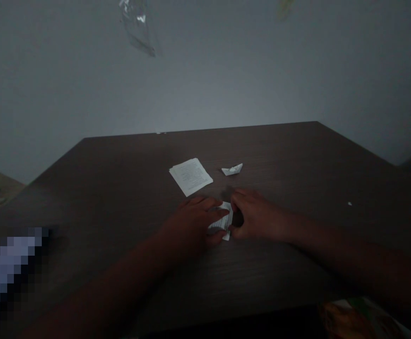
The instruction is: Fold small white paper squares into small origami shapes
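Observation:
A small piece of folded white paper lies on the dark wood-grain table between my two hands. My left hand rests on its left side, fingers over the paper and pressing it down. From the right, my right hand pinches the paper's other end between thumb and fingers. Just beyond my hands lie a square sheet of printed paper and a small folded paper boat, neither touched by either hand.
A pale wall rises behind the table's far edge. A clear plastic sheet hangs at the top. A pixelated blurred patch covers the lower left. A colourful object sits below the table's near edge. A white speck lies on the table.

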The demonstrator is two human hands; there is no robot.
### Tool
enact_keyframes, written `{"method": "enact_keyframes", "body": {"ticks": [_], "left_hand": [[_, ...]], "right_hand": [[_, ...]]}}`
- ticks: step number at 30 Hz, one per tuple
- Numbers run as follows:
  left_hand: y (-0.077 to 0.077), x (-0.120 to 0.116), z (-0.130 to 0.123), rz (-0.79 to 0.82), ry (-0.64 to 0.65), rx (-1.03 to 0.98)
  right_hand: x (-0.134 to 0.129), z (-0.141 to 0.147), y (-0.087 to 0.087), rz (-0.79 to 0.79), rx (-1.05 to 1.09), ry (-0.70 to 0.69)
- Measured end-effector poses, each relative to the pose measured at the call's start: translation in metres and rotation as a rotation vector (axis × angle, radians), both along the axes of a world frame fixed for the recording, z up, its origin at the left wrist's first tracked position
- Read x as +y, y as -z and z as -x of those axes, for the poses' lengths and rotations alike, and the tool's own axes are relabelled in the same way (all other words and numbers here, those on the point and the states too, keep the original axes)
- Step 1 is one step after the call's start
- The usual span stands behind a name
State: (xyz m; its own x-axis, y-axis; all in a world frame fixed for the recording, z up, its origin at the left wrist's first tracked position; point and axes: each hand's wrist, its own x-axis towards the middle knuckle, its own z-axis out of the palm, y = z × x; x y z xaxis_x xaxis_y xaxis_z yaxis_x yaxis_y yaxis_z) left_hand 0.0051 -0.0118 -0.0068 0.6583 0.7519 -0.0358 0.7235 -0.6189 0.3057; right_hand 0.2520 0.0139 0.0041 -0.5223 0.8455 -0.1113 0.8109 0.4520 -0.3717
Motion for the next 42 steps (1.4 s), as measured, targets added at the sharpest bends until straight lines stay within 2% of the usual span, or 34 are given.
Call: {"method": "enact_keyframes", "body": {"ticks": [8, 14, 20, 27, 33, 42], "left_hand": [[-0.002, 0.003, 0.003, 0.012, 0.022, 0.024], [0.0, 0.004, 0.005, 0.028, 0.033, 0.014], [0.004, 0.005, 0.006, 0.023, 0.025, 0.005], [0.0, 0.001, 0.004, 0.028, 0.029, -0.033], [-0.008, -0.001, 0.002, 0.053, 0.015, -0.025], [0.006, 0.002, 0.003, 0.013, 0.022, -0.036]], "right_hand": [[0.011, -0.001, -0.004, 0.002, -0.032, 0.068], [-0.003, 0.001, 0.0, 0.013, 0.048, -0.042], [-0.007, 0.001, 0.0, 0.034, 0.033, -0.04], [-0.01, -0.001, -0.003, 0.067, -0.003, -0.03], [-0.011, -0.003, -0.002, 0.042, 0.061, -0.046], [-0.011, -0.002, 0.003, 0.039, 0.052, -0.033]]}}
